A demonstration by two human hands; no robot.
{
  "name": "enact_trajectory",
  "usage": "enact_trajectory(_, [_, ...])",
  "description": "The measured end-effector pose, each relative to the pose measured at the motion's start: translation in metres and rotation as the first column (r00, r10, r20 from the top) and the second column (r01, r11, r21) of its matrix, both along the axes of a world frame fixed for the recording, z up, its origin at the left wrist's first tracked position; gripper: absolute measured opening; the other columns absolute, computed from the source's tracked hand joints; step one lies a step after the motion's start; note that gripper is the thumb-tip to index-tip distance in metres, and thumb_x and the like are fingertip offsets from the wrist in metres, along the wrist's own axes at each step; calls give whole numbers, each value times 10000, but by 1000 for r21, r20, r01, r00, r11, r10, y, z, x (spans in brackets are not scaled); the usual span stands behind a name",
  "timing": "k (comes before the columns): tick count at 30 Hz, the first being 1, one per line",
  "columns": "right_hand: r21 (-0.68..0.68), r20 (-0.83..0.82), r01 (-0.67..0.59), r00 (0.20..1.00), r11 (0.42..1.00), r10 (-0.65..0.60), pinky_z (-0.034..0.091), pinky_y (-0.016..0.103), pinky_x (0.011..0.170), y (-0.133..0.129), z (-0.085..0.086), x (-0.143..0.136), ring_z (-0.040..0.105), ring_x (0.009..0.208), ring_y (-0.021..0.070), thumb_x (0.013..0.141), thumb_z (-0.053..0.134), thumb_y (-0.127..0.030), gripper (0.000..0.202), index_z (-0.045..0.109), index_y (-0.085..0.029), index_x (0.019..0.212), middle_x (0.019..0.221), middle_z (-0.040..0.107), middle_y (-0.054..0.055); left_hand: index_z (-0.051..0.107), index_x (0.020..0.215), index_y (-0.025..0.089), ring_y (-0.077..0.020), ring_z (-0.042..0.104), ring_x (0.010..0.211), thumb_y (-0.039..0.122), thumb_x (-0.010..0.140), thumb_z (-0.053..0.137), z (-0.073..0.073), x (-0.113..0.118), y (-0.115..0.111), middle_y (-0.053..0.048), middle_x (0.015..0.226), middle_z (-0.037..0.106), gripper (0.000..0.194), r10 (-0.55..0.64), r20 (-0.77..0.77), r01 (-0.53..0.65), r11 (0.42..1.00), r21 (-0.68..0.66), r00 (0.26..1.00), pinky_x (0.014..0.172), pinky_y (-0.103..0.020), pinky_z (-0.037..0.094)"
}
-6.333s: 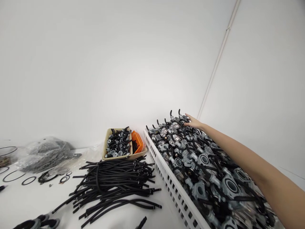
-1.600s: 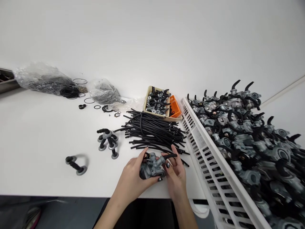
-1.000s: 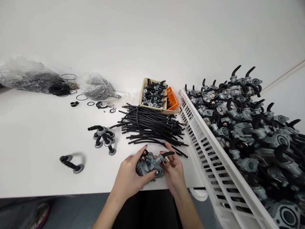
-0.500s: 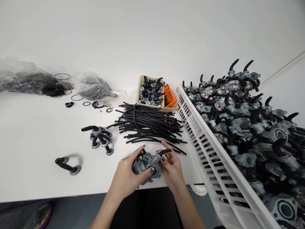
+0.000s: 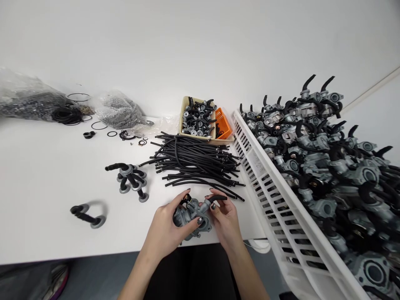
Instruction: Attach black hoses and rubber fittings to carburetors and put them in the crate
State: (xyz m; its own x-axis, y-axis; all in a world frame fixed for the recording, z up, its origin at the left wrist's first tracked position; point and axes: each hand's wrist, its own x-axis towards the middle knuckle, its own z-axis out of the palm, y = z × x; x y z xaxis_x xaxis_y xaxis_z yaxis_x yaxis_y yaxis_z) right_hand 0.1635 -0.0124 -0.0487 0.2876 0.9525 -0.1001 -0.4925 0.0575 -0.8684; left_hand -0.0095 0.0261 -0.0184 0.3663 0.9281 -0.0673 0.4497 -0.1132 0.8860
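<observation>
A grey metal carburetor is held between both hands above the table's front edge. My left hand wraps round its left side, the thumb across the front flange. A short black tube sticks out at the upper right of the carburetor. My right hand pinches the carburetor's fitting near the base of that tube, with thumb and fingers on either side. Just beyond the hands lies a pile of long black hoses.
A white slatted crate heaped with carburetors stands at right. Behind the hoses are a cream bin of small fittings and an orange basket. Capped tubes, rubber rings and plastic bags lie left. A person's shoe shows lower left.
The view has shifted slightly. Both hands keep hold of the carburetor, and the fingers of my right hand have shifted a little around the short tube's base.
</observation>
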Motion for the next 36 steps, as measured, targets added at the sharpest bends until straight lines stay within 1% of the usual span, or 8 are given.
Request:
enact_trajectory(7, [-32,6,2,1000,999,-2,515,255,750,1,2,-1,699,806,157,664,862,-362,337,742,-286,970,883,745,-1,514,1360,244,-219,668,940,398,746,676,1,0,-1,-34,1070,723,653,-4,-12,4,1000,3,1000,833,-323,522])
enact_trajectory(11, [-21,-11,-16,1000,1000,16,528,291,776,0,4,-1,700,858,188,666,859,-353,273,746,-262,897,908,734,12,514,1359,252,-226,666,963,413,744,679,1,0,-1,-36,1097,718,657,-5,-12,5,1000,-1,1000,843,-329,520])
enact_trajectory(14, [-28,-15,9,1000,1000,-10,527,305,801,0,6,-1,689,932,218,663,856,-375,265,748,-245,867,898,731,27,517,1356,254,-224,668,938,411,745,678,1,0,0,-35,1075,721,652,-7,-13,7,1000,-3,1000,837,-333,521])
enact_trajectory(17, [-41,-4,21,1000,999,-21,529,304,779,0,7,-1,684,940,227,673,845,-393,251,745,-233,840,873,725,35,520,1353,256,-220,666,919,407,748,675,0,1,1,-34,1060,718,643,-10,-13,10,1000,2,1000,826,-333,522])
enact_trajectory(22, [-40,31,52,998,998,-50,534,314,805,1,7,-2,682,938,224,668,847,-402,255,735,-224,813,858,710,30,523,1349,242,-226,670,915,399,749,674,0,0,0,-47,1054,724,638,-15,-6,15,1000,12,1000,822,-342,528])
enact_trajectory(26, [-40,31,50,998,998,-49,544,344,816,1,7,-3,685,932,236,670,845,-399,261,724,-215,810,860,709,38,525,1347,232,-235,672,931,397,760,665,0,0,-1,-60,1071,722,626,-17,-7,17,999,32,1000,832,-356,529])
enact_trajectory(31, [-35,40,53,998,998,-52,535,359,846,1,7,-3,688,944,238,685,836,-395,249,715,-219,813,854,714,35,529,1346,233,-228,676,897,393,756,670,1,0,-2,-53,1041,727,627,-12,-14,12,999,31,1000,809,-349,536])
enact_trajectory(36, [-28,40,57,998,998,-56,537,344,814,1,5,-1,697,920,235,673,845,-399,265,710,-216,808,854,727,37,524,1350,239,-219,676,899,376,750,675,2,0,-2,-41,1033,729,634,-17,-16,18,1000,20,1000,809,-335,536])
